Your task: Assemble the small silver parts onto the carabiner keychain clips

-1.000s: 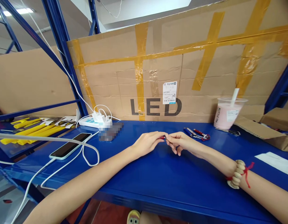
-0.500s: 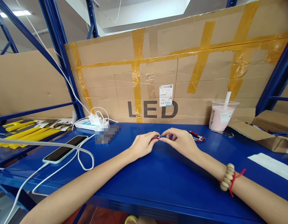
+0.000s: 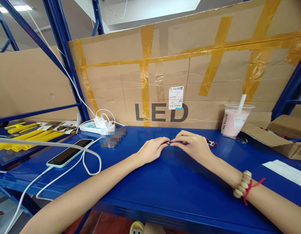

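Note:
My left hand [image 3: 151, 151] is closed in a pinch around a small red piece with a silvery metal end [image 3: 167, 142], just above the blue tabletop. Most of that piece is hidden by the fingers, so its kind does not show. From the other side, my right hand [image 3: 193, 144] pinches at the metal end with thumb and forefinger, the fingertips of both hands almost meeting. Behind the right hand lies a small red-and-silver item [image 3: 212, 143], partly covered by the hand.
A cup of pink drink [image 3: 235, 122] with a straw stands at back right, beside an open cardboard box [image 3: 286, 143] and a white paper strip [image 3: 285, 172]. On the left are a phone [image 3: 69, 153], white cables, a power strip [image 3: 93, 127] and several yellow-handled tools [image 3: 38, 138].
The view has shifted slightly. My right hand's fingers have closed in on the metal end, and the hand now covers more of the red-and-silver item behind it.

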Action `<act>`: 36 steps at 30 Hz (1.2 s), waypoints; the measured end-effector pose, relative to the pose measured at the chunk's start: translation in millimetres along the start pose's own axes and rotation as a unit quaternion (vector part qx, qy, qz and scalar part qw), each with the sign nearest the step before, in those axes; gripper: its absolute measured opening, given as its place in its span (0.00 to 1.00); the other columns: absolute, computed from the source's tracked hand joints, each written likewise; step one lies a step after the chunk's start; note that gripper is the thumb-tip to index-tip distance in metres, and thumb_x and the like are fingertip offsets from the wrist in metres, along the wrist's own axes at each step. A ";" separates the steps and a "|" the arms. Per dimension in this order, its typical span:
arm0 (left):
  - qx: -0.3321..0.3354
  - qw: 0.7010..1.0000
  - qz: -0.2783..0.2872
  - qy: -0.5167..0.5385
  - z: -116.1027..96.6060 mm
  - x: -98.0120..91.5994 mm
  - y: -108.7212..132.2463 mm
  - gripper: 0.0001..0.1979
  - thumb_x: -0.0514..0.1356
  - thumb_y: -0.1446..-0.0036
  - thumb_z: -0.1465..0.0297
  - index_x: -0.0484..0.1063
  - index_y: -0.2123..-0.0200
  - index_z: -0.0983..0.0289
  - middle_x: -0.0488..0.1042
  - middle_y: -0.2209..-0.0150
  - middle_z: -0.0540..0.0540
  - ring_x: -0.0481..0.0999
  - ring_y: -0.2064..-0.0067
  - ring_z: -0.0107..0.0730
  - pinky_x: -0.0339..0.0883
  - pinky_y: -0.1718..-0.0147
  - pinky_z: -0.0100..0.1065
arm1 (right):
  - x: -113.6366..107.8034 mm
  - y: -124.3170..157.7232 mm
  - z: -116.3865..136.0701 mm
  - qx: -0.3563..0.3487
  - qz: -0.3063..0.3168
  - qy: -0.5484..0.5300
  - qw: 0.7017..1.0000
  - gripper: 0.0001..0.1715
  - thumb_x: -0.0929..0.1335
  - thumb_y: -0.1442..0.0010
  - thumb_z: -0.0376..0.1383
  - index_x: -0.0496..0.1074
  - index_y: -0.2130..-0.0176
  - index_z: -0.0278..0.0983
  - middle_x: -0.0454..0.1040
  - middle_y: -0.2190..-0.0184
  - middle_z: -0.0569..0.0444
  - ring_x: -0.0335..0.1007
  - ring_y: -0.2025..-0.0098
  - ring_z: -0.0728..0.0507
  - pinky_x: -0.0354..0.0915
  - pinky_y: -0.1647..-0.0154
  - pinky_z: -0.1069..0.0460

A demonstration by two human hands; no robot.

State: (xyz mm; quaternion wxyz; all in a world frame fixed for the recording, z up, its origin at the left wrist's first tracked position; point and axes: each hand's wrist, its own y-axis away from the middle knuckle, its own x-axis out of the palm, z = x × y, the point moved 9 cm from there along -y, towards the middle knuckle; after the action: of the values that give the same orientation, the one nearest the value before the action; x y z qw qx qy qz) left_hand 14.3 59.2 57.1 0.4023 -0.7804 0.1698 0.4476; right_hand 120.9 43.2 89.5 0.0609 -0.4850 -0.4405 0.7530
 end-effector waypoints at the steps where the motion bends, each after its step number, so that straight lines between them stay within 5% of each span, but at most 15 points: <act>1: 0.004 1.000 0.005 0.011 -0.4 0.8 0.1 0.12 0.45 0.37 0.69 0.65 0.56 0.61 0.73 0.60 0.52 0.74 0.61 0.30 0.65 0.64 0.28 | 0.8 -0.1 -0.8 0.006 0.005 -0.012 1.000 0.17 0.65 0.43 0.47 0.77 0.72 0.42 0.75 0.71 0.57 0.66 0.78 0.53 0.53 0.80 0.57; 8: 0.011 0.999 0.031 0.036 -2.4 4.2 2.2 0.10 0.46 0.37 0.70 0.64 0.56 0.61 0.73 0.59 0.53 0.74 0.61 0.30 0.64 0.64 0.28 | 11.2 1.4 -11.7 0.073 0.053 -0.111 0.990 0.18 0.66 0.46 0.49 0.77 0.74 0.40 0.74 0.71 0.56 0.64 0.84 0.54 0.57 0.79 0.55; 22: 0.026 0.998 0.028 0.051 -1.3 5.6 0.8 0.10 0.46 0.37 0.69 0.64 0.56 0.61 0.73 0.58 0.52 0.73 0.58 0.30 0.64 0.61 0.28 | 15.3 1.9 -14.9 0.088 0.066 -0.139 0.984 0.14 0.68 0.48 0.46 0.76 0.74 0.39 0.74 0.71 0.56 0.64 0.82 0.53 0.58 0.78 0.55; 36: -0.006 0.985 -0.004 0.173 -5.0 10.0 6.0 0.05 0.46 0.38 0.69 0.59 0.64 0.62 0.68 0.73 0.48 0.68 0.71 0.26 0.61 0.69 0.27 | 31.6 3.1 -27.2 0.166 0.127 -0.282 0.936 0.12 0.71 0.55 0.43 0.75 0.76 0.35 0.73 0.74 0.54 0.64 0.84 0.53 0.58 0.82 0.56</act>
State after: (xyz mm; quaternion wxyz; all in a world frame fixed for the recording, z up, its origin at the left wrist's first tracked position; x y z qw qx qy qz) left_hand 18.8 52.5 47.3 0.3639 -0.8491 0.2315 0.3050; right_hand 126.8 74.2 62.0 -0.0825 -0.2873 -0.2426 0.9229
